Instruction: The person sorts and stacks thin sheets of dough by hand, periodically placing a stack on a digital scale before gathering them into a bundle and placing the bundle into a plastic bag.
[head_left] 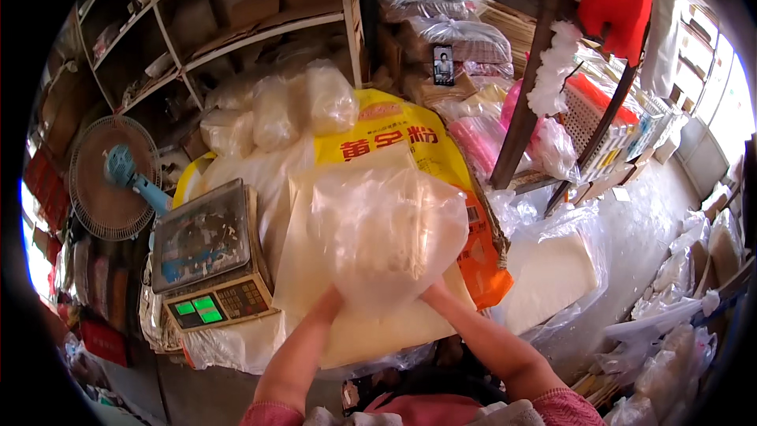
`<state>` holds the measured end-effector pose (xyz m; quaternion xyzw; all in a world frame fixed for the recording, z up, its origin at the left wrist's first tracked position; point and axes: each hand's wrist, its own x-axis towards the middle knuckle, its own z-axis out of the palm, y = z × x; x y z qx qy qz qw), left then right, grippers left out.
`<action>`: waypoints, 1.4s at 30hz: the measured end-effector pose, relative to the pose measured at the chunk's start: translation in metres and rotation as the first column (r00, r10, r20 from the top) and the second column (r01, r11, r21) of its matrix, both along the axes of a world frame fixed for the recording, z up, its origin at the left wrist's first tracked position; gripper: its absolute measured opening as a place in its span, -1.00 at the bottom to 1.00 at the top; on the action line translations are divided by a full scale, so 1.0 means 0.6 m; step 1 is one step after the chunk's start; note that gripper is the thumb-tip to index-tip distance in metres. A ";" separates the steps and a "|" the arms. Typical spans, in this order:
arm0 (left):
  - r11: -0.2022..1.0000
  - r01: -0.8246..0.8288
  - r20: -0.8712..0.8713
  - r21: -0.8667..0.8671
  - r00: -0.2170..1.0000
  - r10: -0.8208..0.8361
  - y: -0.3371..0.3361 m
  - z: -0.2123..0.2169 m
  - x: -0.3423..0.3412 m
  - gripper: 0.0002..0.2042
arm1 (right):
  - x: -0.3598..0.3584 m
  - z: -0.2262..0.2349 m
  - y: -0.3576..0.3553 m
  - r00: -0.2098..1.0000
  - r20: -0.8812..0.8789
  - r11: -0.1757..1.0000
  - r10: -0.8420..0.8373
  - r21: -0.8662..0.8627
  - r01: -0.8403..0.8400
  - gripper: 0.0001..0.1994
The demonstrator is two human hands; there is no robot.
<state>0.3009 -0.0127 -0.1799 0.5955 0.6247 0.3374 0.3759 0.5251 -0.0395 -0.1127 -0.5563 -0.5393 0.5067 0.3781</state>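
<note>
Two bare forearms, entering from six o'clock. Pink knitted sleeves pushed up toward the elbows, ribbed cuffs showing at seven and five o'clock. Left hand (330,300) and right hand (432,293) ungloved, no rings or watch visible.

Both arms raised, left hand (330,298), right hand (432,293) apparently gripping.

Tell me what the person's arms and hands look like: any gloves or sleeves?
No gloves: both forearms are bare. The left hand and right hand are partly hidden. Pink knitted sleeves are pushed up near the elbows.
</note>
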 end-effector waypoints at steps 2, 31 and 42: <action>0.999 0.007 -0.001 0.035 1.000 -0.007 -0.012 0.025 0.024 -0.70 | 0.004 -0.012 0.007 0.995 -0.082 0.995 -0.063 0.067 0.068 -0.68; 0.960 0.259 0.564 0.109 0.779 -0.274 -0.255 0.255 0.083 -0.70 | 0.073 0.248 -0.165 0.601 0.693 0.169 0.398 0.589 -0.790 -0.75; 0.749 -0.065 -0.051 0.659 0.990 0.130 -0.273 0.175 0.129 -0.81 | 0.029 0.153 -0.081 0.571 0.802 0.366 0.175 0.486 -0.794 -0.81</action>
